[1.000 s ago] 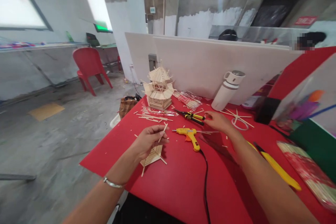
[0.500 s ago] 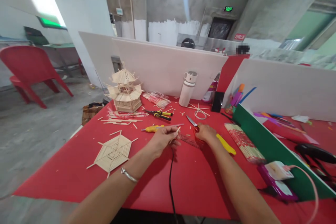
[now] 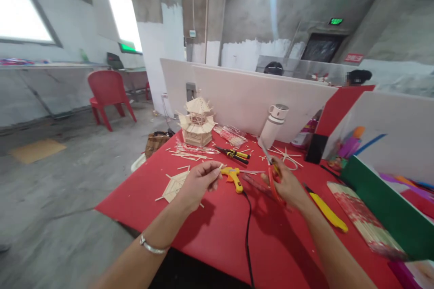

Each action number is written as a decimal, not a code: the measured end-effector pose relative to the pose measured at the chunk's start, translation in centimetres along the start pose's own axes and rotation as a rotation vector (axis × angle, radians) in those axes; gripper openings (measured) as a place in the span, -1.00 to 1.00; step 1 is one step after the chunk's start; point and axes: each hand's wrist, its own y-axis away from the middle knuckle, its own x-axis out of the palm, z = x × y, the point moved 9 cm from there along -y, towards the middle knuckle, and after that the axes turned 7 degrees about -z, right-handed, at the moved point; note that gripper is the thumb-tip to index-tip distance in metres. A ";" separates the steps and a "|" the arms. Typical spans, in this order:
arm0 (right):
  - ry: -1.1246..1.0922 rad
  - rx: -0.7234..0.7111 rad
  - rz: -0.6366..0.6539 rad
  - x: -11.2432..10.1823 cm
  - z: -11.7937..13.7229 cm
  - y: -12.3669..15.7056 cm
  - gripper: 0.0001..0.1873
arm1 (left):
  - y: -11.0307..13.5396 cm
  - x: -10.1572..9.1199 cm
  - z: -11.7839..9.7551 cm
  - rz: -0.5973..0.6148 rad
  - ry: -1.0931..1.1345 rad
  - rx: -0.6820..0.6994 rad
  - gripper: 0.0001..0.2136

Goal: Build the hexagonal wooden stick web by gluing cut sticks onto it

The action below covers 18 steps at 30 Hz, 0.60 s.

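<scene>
My left hand [image 3: 200,185] pinches a short wooden stick [image 3: 221,166] between thumb and fingers, above the red table. In my right hand [image 3: 288,184] are scissors [image 3: 271,178] with red handles, their blades pointing up and away from me. Between the two hands lies a yellow glue gun [image 3: 233,175] with a black cord. A flat web-like panel of sticks [image 3: 172,187] is partly hidden behind my left hand and wrist. Farther back stands a pagoda-shaped stick model [image 3: 197,124].
Pliers [image 3: 238,155] and loose sticks [image 3: 186,155] lie mid-table. A white bottle [image 3: 272,127] stands before the white partition [image 3: 233,90]. At right are a yellow utility knife [image 3: 328,212], a bagged stick bundle [image 3: 361,214] and a green divider [image 3: 379,194]. People's heads show beyond.
My right hand has lifted the scissors off the table. My left hand still pinches the stick and now covers part of the flat panel. The view has turned left.
</scene>
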 end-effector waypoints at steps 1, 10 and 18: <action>-0.097 -0.084 0.037 0.9 3.3 0.6 -0.32 | 0.4 -1.2 -0.7 -0.031 0.002 0.028 -0.66; -0.059 -0.547 0.307 9.2 20.4 4.1 -0.45 | 5.2 -11.4 -5.7 -0.247 -0.077 0.172 -0.70; 0.060 -0.695 0.337 13.0 23.4 5.0 -0.43 | 6.6 -14.8 -5.3 -0.278 -0.131 0.179 -0.75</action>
